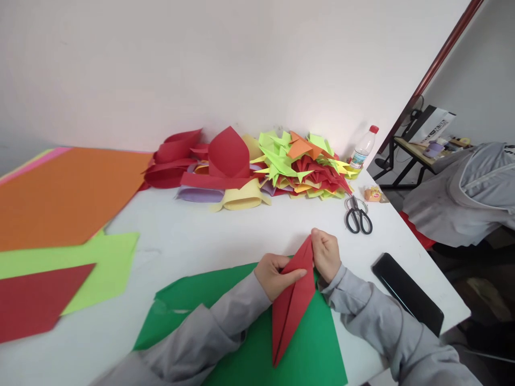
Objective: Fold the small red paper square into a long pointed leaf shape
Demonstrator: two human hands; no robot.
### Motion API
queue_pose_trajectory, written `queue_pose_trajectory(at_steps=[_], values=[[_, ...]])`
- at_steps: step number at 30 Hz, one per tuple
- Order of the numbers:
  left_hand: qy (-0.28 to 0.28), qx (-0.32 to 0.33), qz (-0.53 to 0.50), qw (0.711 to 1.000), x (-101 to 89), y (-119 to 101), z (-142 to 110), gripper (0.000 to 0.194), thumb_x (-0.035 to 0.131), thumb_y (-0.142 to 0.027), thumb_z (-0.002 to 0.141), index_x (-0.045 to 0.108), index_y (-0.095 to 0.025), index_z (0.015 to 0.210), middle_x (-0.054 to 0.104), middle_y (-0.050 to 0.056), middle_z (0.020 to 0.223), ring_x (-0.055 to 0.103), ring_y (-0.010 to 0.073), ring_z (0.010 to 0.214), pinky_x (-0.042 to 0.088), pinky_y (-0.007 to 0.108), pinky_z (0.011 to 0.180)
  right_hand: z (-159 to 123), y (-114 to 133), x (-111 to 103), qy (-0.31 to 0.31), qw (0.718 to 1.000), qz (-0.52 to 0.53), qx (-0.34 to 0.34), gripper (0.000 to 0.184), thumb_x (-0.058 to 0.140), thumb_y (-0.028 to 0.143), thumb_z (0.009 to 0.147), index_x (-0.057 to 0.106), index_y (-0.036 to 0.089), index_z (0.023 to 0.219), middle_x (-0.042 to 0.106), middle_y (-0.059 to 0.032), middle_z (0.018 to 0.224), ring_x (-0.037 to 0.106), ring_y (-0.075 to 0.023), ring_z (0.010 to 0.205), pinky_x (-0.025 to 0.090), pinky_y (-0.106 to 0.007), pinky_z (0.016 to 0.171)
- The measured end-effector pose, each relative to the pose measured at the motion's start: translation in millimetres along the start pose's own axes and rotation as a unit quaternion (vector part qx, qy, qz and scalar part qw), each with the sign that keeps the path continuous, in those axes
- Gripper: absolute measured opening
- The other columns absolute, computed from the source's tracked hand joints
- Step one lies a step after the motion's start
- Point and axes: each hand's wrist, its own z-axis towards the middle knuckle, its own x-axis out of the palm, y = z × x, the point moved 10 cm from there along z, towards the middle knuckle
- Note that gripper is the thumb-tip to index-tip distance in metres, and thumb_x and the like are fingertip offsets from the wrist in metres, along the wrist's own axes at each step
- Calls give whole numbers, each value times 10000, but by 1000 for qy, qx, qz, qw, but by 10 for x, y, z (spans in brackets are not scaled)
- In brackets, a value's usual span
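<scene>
A folded red paper piece, long and pointed at both ends, is held upright over a green sheet on the white table. My left hand is closed on its left flap near the middle. Fingers of my right hand pinch the upper tip from the right side. Both arms wear grey sleeves.
A pile of folded paper shapes in red, yellow, green and orange lies at the back by the wall. Black scissors, a plastic bottle, a small packet and a black phone sit at right. Large coloured sheets cover the left. A grey garment hangs beyond the table's right edge.
</scene>
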Motion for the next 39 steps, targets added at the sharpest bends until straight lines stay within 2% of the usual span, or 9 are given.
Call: queue_pose_trajectory(at_steps=[3, 8, 13, 18, 23, 26, 29, 35, 39], values=[[-34, -11, -25, 999, -86, 5, -13, 359, 719, -443, 620, 662, -108, 505, 596, 20, 451, 533, 160, 457, 389, 232, 406, -40, 13, 55, 32, 999, -1, -12, 532, 298, 621, 882, 418, 199, 582, 368, 50, 503, 336, -95, 484, 282, -230, 470], [-45, -20, -47, 998, -106, -3, -41, 326, 733, -422, 625, 700, -104, 561, 627, 31, 479, 550, 165, 455, 419, 245, 427, -97, 116, 129, 56, 994, -57, -69, 454, 394, 522, 883, 345, 205, 562, 318, 64, 511, 306, -86, 493, 265, -226, 483], [-51, -19, -61, 997, -102, -30, -52, 319, 741, -413, 614, 695, -107, 538, 627, 31, 469, 550, 165, 448, 412, 243, 416, -65, 47, 133, 48, 996, -59, -47, 486, 389, 551, 872, 308, 210, 535, 286, 67, 491, 275, -81, 479, 238, -226, 462], [-78, -28, -74, 994, -163, -71, -54, 292, 748, -379, 604, 665, -120, 499, 631, 27, 472, 528, 148, 439, 389, 235, 412, -78, 35, 131, 64, 997, -20, -28, 499, 344, 579, 881, 339, 204, 551, 327, 56, 520, 300, -86, 502, 273, -223, 478], [-88, -33, -91, 991, -184, -84, -51, 307, 744, -362, 592, 617, -122, 450, 607, 11, 448, 489, 117, 422, 358, 218, 413, -114, 85, 174, 90, 993, -49, -53, 454, 453, 518, 856, 374, 199, 543, 313, 66, 493, 292, -81, 483, 252, -224, 472], [-93, -32, -85, 992, -199, -72, -44, 306, 747, -370, 585, 625, -121, 455, 608, 10, 455, 496, 121, 430, 359, 221, 415, -108, 48, 168, 89, 994, -53, -43, 488, 445, 534, 854, 326, 204, 514, 273, 68, 482, 260, -78, 476, 225, -227, 457], [-100, -36, -79, 991, -225, -52, -38, 305, 752, -381, 574, 640, -118, 466, 615, 13, 459, 498, 122, 430, 368, 221, 417, -115, 4, 209, 117, 993, -28, -16, 518, 374, 581, 869, 327, 202, 520, 302, 57, 499, 279, -80, 486, 245, -226, 459], [-106, -32, -95, 989, -239, -97, -60, 305, 751, -379, 591, 645, -121, 466, 622, 9, 456, 501, 117, 421, 367, 214, 404, -113, 62, 218, 125, 990, -58, -34, 561, 440, 615, 827, 276, 206, 479, 231, 67, 462, 232, -70, 459, 194, -233, 439], [-130, -41, -124, 983, -297, -89, -73, 284, 772, -394, 564, 713, -116, 567, 694, 44, 562, 567, 150, 476, 438, 238, 450, -129, -27, 263, 153, 988, -25, 12, 581, 365, 666, 836, 304, 205, 488, 260, 61, 467, 246, -70, 455, 207, -229, 431]])
